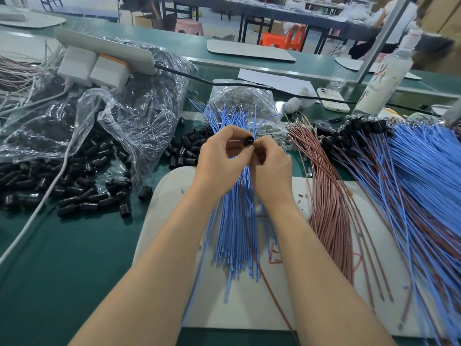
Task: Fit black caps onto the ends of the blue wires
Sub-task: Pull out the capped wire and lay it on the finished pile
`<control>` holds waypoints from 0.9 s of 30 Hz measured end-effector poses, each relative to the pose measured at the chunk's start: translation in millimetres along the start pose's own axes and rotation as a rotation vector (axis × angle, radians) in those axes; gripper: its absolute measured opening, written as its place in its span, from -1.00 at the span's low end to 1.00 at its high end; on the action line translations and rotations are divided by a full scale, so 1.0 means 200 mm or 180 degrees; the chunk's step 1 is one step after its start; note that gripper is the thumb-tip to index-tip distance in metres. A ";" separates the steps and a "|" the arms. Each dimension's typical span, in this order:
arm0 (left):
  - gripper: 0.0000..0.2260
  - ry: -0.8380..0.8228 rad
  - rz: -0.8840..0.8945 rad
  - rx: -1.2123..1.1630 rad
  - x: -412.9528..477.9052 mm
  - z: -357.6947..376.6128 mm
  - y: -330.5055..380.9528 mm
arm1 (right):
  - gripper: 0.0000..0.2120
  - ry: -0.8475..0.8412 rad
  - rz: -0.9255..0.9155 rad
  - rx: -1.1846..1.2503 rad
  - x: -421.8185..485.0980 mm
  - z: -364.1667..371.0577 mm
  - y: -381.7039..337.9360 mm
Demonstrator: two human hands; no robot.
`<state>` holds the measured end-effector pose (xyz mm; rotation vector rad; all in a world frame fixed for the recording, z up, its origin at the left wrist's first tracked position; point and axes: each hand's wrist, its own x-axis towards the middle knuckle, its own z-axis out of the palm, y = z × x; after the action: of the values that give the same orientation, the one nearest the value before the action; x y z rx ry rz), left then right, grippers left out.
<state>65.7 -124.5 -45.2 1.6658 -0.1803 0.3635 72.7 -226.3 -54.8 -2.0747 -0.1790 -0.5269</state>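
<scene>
The left hand (219, 158) pinches a black cap (248, 141) between thumb and forefinger, its open end turned up toward the camera; the right hand (270, 166) meets it from the other side, fingers curled tight, its grip closed against the cap's near edge; whether a wire end lies in that pinch I cannot tell; both hands hover over a bundle of blue wires (237, 233) lying fanned on a white board (169, 196) on the bench (62, 258); loose caps (74, 193) spill from a plastic bag (119, 116) at the left; pink wires (329, 208) lie just beside the bundle on the right.
</scene>
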 end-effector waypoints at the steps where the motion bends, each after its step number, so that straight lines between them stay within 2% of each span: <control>1: -0.81 -0.0018 0.0008 -0.0023 0.00 0.00 0.00 | -0.95 0.0004 -0.0001 0.0011 0.00 0.00 0.00; 14: -0.72 -0.0141 0.0182 -0.0062 -0.02 0.00 0.02 | -0.92 -0.0079 -0.0108 -0.0129 0.01 -0.02 0.01; 19: -0.77 -0.0130 0.0122 -0.0066 -0.01 0.00 0.01 | -0.93 -0.0108 -0.0057 -0.0172 0.01 -0.01 0.01; 23: -0.83 0.0072 0.0108 0.0067 0.00 -0.01 0.00 | -0.87 -0.0392 0.0092 -0.0438 0.04 -0.05 -0.01; 25: -0.85 0.0246 0.0105 0.0148 0.01 -0.02 -0.01 | -0.81 -0.0103 0.0229 -0.0508 0.07 -0.13 0.00; 27: -0.86 0.0334 0.0091 0.0163 0.02 -0.02 -0.02 | -0.80 0.0406 0.0436 -0.0612 0.10 -0.22 0.04</control>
<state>69.6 -119.0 -47.3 1.6913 -0.1175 0.4796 80.6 -268.8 -31.9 -2.2118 0.0916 -0.6097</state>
